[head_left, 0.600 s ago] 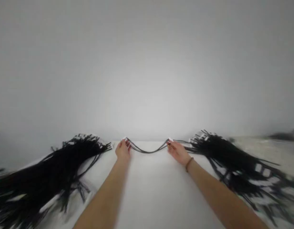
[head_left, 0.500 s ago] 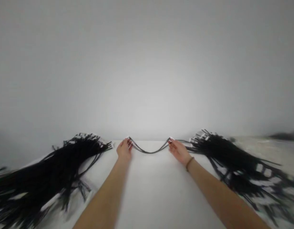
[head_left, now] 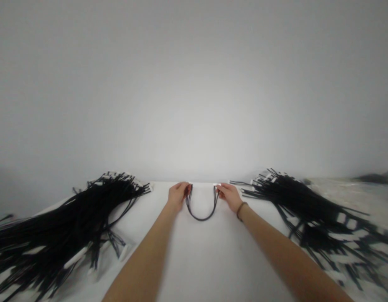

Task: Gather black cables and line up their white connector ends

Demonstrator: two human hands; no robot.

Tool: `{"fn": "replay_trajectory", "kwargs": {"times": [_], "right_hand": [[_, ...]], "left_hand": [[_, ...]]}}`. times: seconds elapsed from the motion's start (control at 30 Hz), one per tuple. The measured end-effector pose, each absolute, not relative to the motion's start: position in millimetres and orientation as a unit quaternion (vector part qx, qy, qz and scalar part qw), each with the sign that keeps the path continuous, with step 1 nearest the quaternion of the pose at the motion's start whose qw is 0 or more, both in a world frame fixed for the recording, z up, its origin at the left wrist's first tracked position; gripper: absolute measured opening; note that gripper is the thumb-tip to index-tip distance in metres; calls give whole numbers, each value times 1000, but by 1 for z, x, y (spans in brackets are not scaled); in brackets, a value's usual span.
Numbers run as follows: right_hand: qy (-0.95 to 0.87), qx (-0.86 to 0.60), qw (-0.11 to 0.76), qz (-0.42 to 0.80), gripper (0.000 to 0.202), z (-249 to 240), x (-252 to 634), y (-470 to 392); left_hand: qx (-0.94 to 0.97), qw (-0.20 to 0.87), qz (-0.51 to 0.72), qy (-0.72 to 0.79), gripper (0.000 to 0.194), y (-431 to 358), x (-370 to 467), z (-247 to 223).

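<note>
A short black cable (head_left: 201,219) with several thin strands hangs in a deep U between my two hands. Its left end is pinched by my left hand (head_left: 178,194), and my right hand (head_left: 229,195) pinches the other end, where a small white piece shows at the fingertips. A large pile of black cables (head_left: 87,205) with white ends lies to the left of my left hand. Beyond my right hand is a second pile of black cables (head_left: 294,197), its nearest white-tipped ends close to my fingers.
The white tabletop (head_left: 203,260) runs beneath my forearms and up to a plain pale wall (head_left: 194,92). Clear plastic sheeting (head_left: 345,197) lies at the far right, beside the right pile. A dark object (head_left: 381,178) sits at the right edge, blurred.
Both hands have come closer together, so the cable sags in a deeper, narrower loop. My right hand has moved away from the right pile. The piles look the same.
</note>
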State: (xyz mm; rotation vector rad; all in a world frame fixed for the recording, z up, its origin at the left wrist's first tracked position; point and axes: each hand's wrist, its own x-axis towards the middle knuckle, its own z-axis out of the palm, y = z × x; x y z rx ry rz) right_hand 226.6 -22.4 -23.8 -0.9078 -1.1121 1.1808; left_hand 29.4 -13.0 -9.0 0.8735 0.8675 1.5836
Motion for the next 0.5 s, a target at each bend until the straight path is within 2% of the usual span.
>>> {"fn": "replay_trajectory", "kwargs": {"times": [0.23, 0.5], "right_hand": [[-531, -383, 555, 513, 21, -20, 214, -18], [-518, -368, 541, 551, 19, -16, 217, -22]], "left_hand": [[473, 489, 628, 376, 22, -17, 65, -19], [448, 484, 597, 456, 19, -18, 65, -10]]}}
